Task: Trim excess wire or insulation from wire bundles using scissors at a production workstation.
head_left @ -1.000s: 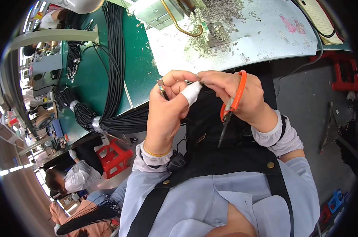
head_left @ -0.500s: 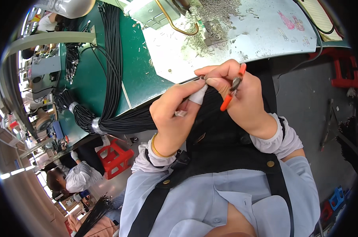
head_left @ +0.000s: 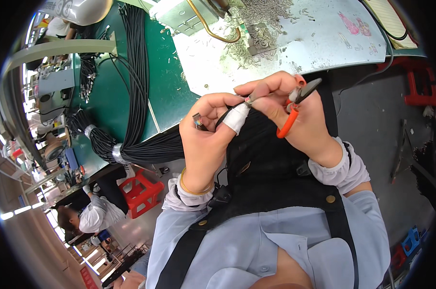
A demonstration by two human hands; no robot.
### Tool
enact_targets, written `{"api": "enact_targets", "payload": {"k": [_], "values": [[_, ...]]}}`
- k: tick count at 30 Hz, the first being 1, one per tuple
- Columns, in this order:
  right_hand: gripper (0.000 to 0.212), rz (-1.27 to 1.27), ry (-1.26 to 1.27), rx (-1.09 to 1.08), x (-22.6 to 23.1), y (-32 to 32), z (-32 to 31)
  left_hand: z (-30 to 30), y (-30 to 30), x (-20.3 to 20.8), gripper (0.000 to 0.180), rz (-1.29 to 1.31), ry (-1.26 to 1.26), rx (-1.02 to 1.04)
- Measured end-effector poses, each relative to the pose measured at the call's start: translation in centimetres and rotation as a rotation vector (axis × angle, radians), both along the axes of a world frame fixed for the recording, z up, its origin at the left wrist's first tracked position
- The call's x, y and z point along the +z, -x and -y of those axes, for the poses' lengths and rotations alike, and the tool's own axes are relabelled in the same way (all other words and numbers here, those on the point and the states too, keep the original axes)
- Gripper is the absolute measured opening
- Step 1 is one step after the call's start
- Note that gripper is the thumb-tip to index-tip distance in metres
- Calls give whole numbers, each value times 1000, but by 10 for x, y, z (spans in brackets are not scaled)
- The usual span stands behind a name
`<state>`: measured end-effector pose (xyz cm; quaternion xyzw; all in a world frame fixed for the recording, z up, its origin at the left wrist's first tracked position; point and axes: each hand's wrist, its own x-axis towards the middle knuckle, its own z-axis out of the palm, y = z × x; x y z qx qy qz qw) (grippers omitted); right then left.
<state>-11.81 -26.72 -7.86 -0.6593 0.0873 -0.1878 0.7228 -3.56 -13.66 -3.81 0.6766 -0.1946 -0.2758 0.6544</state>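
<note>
My left hand [head_left: 201, 139] pinches the end of a thin black cable between forefinger and thumb. White tape [head_left: 236, 118] wraps that thumb. A small metal-tipped piece with coloured wires [head_left: 198, 122] pokes out between the curled fingers of the same hand. Opposite it, my right hand [head_left: 307, 123] brings thumb and forefinger together on the stripped cable tip [head_left: 248, 100], where fine coloured strands show. Small orange-handled cutters [head_left: 295, 103] are tucked in the right palm, their dark jaws pointing up and right. Exactly which strand the right fingertips grip is hidden.
Ahead, a pale board [head_left: 319, 45] carries many loose small metal pieces [head_left: 263, 33] beside a machine [head_left: 179, 17]. A tied bundle of black cables [head_left: 153, 150] runs from the green table [head_left: 167, 103] to my lap. Red stools [head_left: 143, 190] and a seated person [head_left: 100, 214] are at left.
The cutters have turned in my right palm, their jaws now showing at upper right. My left hand has rolled, exposing the taped thumb and the small wired piece. The fingertips still meet.
</note>
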Motion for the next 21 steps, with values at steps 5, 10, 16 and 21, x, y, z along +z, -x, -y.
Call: {"api": "enact_targets", "payload": {"k": [5, 10, 16, 21], "values": [[25, -209, 382, -7, -2, 10, 2, -1, -2, 1, 15, -150, 58, 21], [35, -257, 553, -66, -1, 8, -7, 3, 2, 1, 15, -73, 41, 31], [33, -260, 502, -73, -8, 6, -9, 7, 0, 2, 17, 2, -16, 35], [24, -342, -137, 4, 2, 6, 2, 21, -33, -4, 15, -178, -73, -58]]}}
